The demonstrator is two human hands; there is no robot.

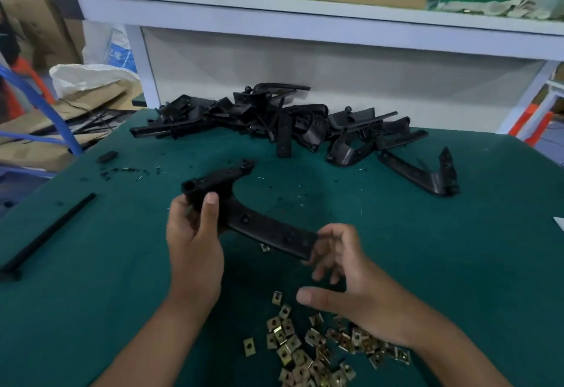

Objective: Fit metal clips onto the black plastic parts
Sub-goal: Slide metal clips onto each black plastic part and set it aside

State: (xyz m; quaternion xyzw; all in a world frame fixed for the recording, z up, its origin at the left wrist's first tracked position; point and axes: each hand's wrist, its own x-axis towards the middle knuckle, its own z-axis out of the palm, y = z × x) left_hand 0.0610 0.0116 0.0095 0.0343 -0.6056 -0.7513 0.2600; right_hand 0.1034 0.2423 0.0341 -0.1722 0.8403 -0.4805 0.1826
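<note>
My left hand grips a curved black plastic part near its upper end, thumb on top, holding it above the green table. My right hand is at the part's lower right end, fingers loosely bent and touching its edge, thumb apart. A heap of brass-coloured metal clips lies on the table below my hands. One single clip lies under the part. I cannot tell whether any clip sits on the held part.
A pile of black plastic parts lies at the table's far side, one part apart at the right. A long black strip lies at the left. A white shelf frame stands behind.
</note>
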